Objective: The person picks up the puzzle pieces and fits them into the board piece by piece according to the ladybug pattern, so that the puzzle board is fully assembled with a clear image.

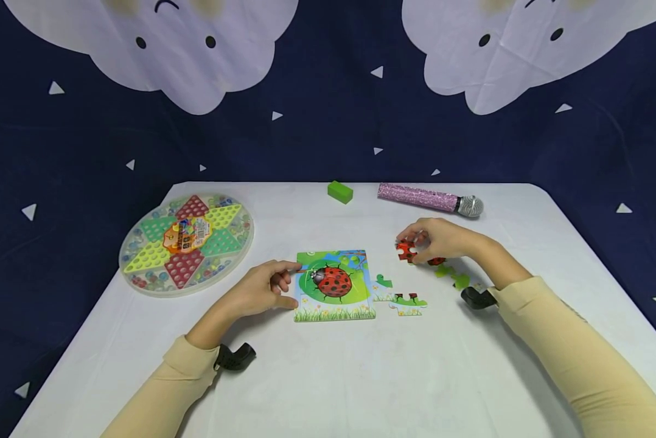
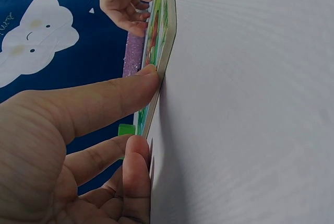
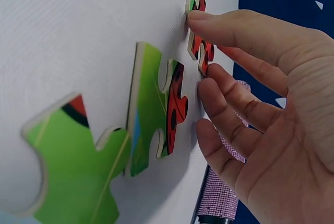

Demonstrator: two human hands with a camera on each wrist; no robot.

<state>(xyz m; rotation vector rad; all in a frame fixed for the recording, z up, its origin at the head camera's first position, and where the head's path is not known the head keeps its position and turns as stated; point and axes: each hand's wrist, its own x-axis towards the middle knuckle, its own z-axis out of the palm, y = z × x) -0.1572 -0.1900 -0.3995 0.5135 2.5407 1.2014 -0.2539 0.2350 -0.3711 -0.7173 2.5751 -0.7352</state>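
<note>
Between thumb and forefinger of the right hand (image 1: 436,238), a red spotted puzzle piece (image 1: 406,250) is pinched, to the right of the ladybird board (image 1: 333,285). A light hold on its edges should serve best, leaving print and notches in sight for turning. The left hand (image 1: 259,289), thumb and forefinger spread, touches the board's left edge; gentle pressure would likely prevent skidding. Grass-printed pieces (image 1: 409,303) lie just right of the board.

You've got a white table (image 1: 328,377) with rounded far corners in front of a navy backdrop (image 1: 328,134) printed with upside-down pale clouds (image 1: 196,73) and small white triangles (image 1: 56,88), slightly creased, lighting soft, shadows faint.
</note>
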